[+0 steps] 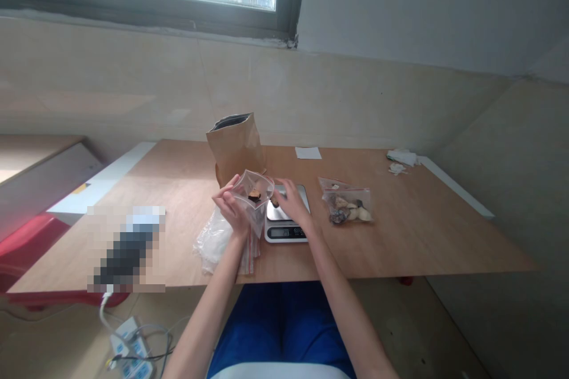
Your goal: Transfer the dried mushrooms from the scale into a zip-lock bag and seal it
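1. Zip bag (254,192): a small clear plastic pouch that I hold up in my left hand (232,207), above the near part of the wooden table (400,237) and just left of the kitchen scale (287,216). Its mouth gapes open toward me, and a small dark-and-orange piece lies inside.
2. I judge it very light and limp. The film will crumple and slide between my fingers, so the firmest place to take it is the stiffer rim by the zip strip, not the soft body.
3. The piece inside looks dry and could crumble, so I would not squeeze the lower part.
4. My left hand is curled around the bag's left edge, pinching it, wrist bent up, forearm rising from my lap.
5. My right hand (291,200) reaches over the scale's plate, palm down, fingers bent. I cannot tell whether it grips a small piece there or only touches the plate.
6. A brown paper bag (235,145) stands open behind my hands. A filled zip bag (349,206) lies to the right of the scale. A heap of empty bags (216,243) lies under my left wrist.
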